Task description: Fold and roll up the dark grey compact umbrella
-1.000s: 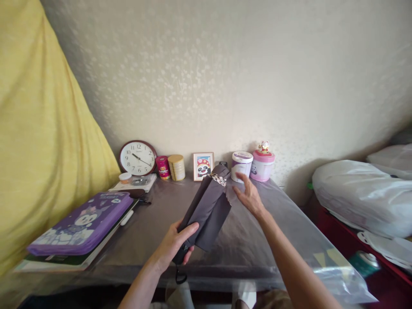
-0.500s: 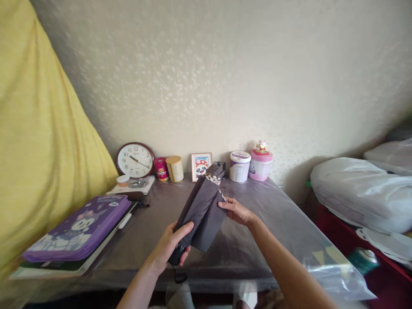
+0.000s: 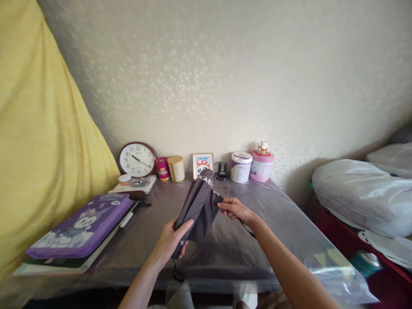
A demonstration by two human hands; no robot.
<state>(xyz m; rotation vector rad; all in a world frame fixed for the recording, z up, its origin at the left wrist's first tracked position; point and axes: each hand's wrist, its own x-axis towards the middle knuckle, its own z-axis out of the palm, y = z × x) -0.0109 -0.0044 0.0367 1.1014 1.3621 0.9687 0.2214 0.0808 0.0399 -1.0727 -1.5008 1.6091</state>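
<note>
A folded dark grey umbrella (image 3: pixel 200 207) is held above the table (image 3: pixel 154 227), its tip pointing away from me toward the wall. My left hand (image 3: pixel 172 241) is wrapped round its black handle at the near end, with a wrist loop hanging below. My right hand (image 3: pixel 234 210) pinches the edge of the loose grey canopy with its patterned trim on the right side.
Along the wall stand a round clock (image 3: pixel 137 159), a red tin (image 3: pixel 162 168), a gold tin (image 3: pixel 176 168), a small framed picture (image 3: pixel 202 164), a black clip (image 3: pixel 221 170), a white tub (image 3: pixel 241 167) and a pink jar (image 3: pixel 261 165). A purple case (image 3: pixel 82 225) lies left. White bags (image 3: pixel 363 195) lie right.
My right hand came back from near the white tub and took hold of the canopy edge. The umbrella has lowered a little and moved slightly left.
</note>
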